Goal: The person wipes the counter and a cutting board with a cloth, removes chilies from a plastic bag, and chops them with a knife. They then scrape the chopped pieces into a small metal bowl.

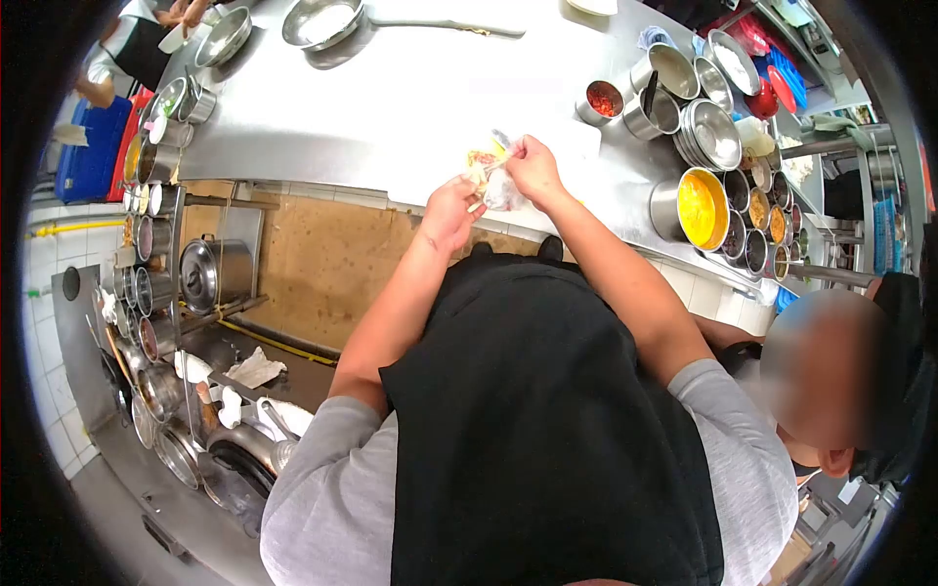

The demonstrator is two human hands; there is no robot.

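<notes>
Near the front edge of the steel table, both my hands hold a small clear plastic bag with yellow and reddish bits in or on it. The fingers of my left hand are closed on its left side. My right hand pinches the upper right part of it. The exact contents are too small to make out. A white sheet or board lies under the hands on the table.
A steel pot of yellow liquid stands to the right, with several small ingredient tins beyond it. A cup of chopped red food, stacked bowls and pots line the right side. A frying pan sits far left. Another person is at my right.
</notes>
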